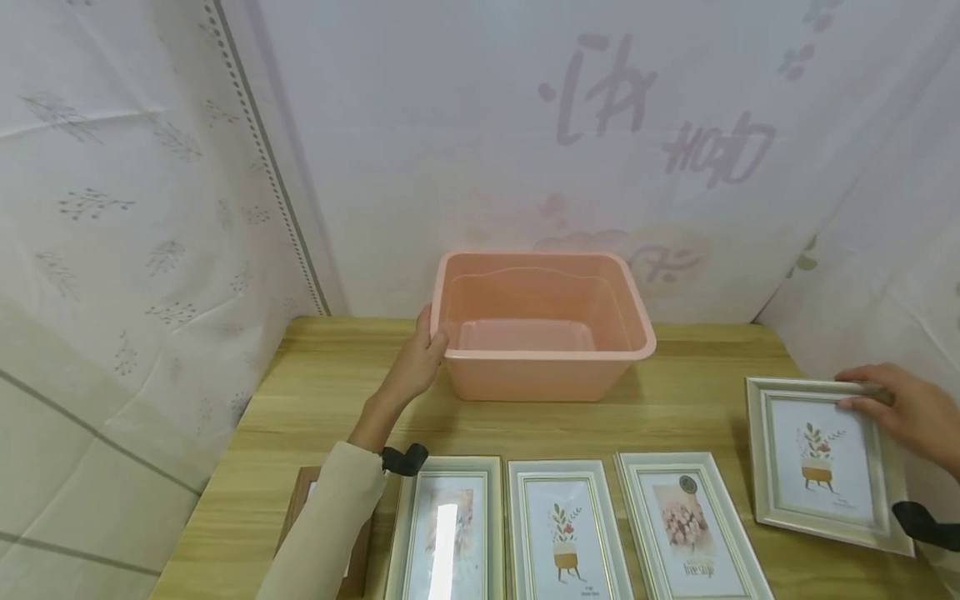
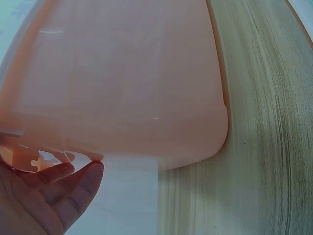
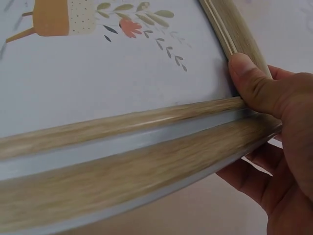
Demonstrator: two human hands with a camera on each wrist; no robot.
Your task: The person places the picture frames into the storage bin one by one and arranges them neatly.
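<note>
The pink basin is on the tabletop, opening upward. The left hand grasps the basin's rim at its left end. The raised picture frame, pale with a potted-plant print, is to the right and front of the basin. The right hand grips this frame at its upper right corner — thumb on the face, fingers behind. Contact between frame and tabletop cannot be determined.

In front of the basin, three pale frames lie side by side: the glare-marked frame, the second plant-print frame and the flower-print frame. The brown frame lies to the basin's front left — partly covered by the sleeve. Printed fabric hangs behind the basin.
</note>
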